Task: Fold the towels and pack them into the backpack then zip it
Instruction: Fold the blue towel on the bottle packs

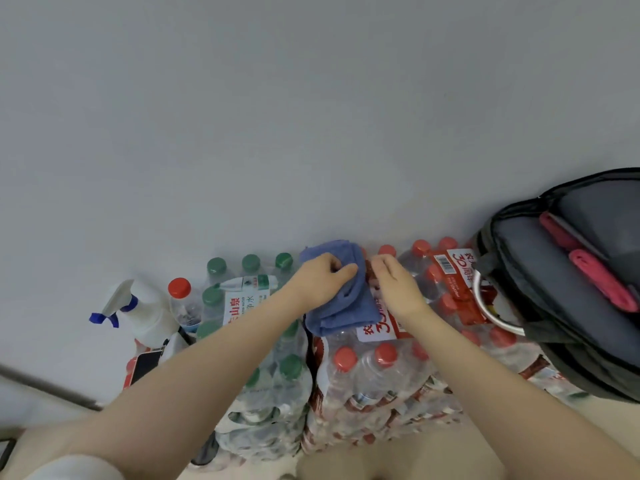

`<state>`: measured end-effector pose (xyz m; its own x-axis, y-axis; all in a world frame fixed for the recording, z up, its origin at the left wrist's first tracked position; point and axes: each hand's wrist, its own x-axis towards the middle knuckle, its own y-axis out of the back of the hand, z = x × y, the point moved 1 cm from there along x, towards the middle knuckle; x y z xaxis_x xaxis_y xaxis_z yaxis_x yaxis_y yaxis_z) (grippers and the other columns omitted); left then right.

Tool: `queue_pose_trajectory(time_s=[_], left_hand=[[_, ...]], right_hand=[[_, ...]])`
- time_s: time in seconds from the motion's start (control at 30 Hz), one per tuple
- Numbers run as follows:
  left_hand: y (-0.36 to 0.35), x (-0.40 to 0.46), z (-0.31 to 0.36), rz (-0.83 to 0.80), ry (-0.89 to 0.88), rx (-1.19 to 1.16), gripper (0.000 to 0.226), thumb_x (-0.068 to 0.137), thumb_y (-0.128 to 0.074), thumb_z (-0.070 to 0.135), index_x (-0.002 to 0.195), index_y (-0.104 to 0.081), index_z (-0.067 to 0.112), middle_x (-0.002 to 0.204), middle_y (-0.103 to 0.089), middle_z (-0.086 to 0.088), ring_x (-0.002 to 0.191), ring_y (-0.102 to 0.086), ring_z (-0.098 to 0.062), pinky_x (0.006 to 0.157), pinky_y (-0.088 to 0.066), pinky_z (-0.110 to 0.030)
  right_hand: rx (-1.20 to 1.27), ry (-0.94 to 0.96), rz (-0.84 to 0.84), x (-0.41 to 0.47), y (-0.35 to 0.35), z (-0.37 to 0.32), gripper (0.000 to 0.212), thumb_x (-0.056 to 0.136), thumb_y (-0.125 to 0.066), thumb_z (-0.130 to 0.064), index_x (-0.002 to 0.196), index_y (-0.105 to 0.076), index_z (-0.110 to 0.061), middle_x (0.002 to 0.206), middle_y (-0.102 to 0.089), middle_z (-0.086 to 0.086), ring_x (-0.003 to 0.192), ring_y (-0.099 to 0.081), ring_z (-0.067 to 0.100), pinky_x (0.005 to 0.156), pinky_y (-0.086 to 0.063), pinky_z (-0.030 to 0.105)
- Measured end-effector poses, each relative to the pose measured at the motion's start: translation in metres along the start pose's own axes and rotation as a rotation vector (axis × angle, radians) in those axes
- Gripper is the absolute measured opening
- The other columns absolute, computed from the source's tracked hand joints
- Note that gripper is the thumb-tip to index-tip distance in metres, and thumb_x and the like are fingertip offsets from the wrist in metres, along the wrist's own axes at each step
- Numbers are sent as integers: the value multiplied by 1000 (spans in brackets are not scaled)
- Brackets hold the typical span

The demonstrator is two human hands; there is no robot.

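A blue towel point(346, 306), folded into a thick bundle, lies on top of a shrink-wrapped pack of red-capped water bottles point(377, 368) against the wall. My left hand point(320, 277) rests on the towel's upper part with fingers pinching the cloth. My right hand point(394, 285) touches the towel's right edge, fingertips curled at the fold. A grey and black backpack point(568, 289) stands open at the right, its main compartment unzipped, with pink items point(602, 278) in its inner pockets.
A pack of green-capped bottles point(263, 358) sits left of the red pack. Further left are a white spray bottle with a blue trigger point(138, 306), a single red-capped bottle point(183, 303) and a phone point(145, 365). A grey wall fills the upper view.
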<state>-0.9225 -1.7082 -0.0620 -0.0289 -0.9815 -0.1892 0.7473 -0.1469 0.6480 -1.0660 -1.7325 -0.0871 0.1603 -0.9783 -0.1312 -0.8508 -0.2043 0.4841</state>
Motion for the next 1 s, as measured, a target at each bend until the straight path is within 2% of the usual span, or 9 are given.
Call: queue_pose_trajectory(time_s=[0.1, 0.2, 0.3, 0.4, 0.5, 0.63, 0.83, 0.93, 1.0], left_hand=[[-4, -1, 1, 30, -100, 46, 28, 96, -39, 11, 104, -62, -3, 106, -64, -15, 86, -56, -21, 76, -39, -21], [-5, -4, -8, -37, -246, 73, 28, 89, -45, 2, 110, -62, 5, 107, -67, -10, 87, -57, -13, 70, -39, -4], [-12, -5, -17, -82, -326, 141, 43, 81, -50, 29, 119, -57, 10, 115, -63, -7, 104, -56, -18, 84, -39, -13], [-19, -2, -26, -100, -330, 371, 91, 66, -29, 63, 140, -34, 12, 148, -34, -4, 140, -18, -21, 114, -14, -34], [-22, 5, -28, -195, -222, 460, 128, 45, -28, 88, 147, 0, 16, 156, 5, 3, 142, 12, -14, 116, 5, -39], [-31, 18, -22, -167, -176, 676, 139, 47, -54, 85, 145, 14, 13, 155, 19, -4, 142, 19, -22, 115, 10, -42], [-33, 33, -23, -102, -197, 564, 139, 49, -56, 84, 144, 16, 11, 155, 18, -7, 142, 19, -23, 115, 12, -43], [-17, 21, -33, -211, -279, 218, 143, 38, -51, 84, 145, 13, 14, 153, 10, 6, 140, 13, -11, 117, 5, -39], [-5, 9, -46, -294, -297, 59, 141, 40, -64, 76, 145, 10, 19, 146, 4, 15, 137, 7, -2, 117, -3, -32]], right_hand=[[3, -17, -150, -4, 8, -2, 27, 96, -42, -35, 110, -52, -13, 104, -59, 2, 99, -55, 17, 87, -43, 30], [-23, 65, -267, -10, 8, -8, 32, 90, -55, -31, 115, -44, -14, 103, -54, -5, 95, -53, 9, 78, -43, 18], [-84, 72, -335, -9, 6, -11, 50, 85, -61, -15, 128, -35, -14, 109, -53, -1, 92, -51, 10, 71, -42, 14], [-131, 32, -387, -4, 6, -6, 73, 82, -60, -10, 143, -20, -15, 127, -47, 6, 101, -50, 15, 81, -43, 24], [-190, 71, -415, 2, 8, 4, 82, 80, -62, -11, 146, -14, -17, 141, -39, 5, 117, -49, 18, 93, -46, 29], [-51, 109, -414, 9, 10, 19, 89, 80, -63, -4, 148, -9, -24, 150, -29, 2, 132, -39, 18, 104, -44, 38], [-263, 148, -193, 8, 2, 19, 55, 78, -61, -12, 127, -38, -17, 109, -57, 8, 86, -57, 20, 63, -42, 25], [-248, 91, -203, 9, 1, 19, 41, 75, -59, -7, 110, -41, -21, 79, -54, 2, 63, -50, 17, 59, -40, 30], [-100, -13, -192, 8, 4, 15, 39, 74, -57, 0, 102, -40, -21, 77, -53, -1, 66, -51, 16, 64, -43, 31]])
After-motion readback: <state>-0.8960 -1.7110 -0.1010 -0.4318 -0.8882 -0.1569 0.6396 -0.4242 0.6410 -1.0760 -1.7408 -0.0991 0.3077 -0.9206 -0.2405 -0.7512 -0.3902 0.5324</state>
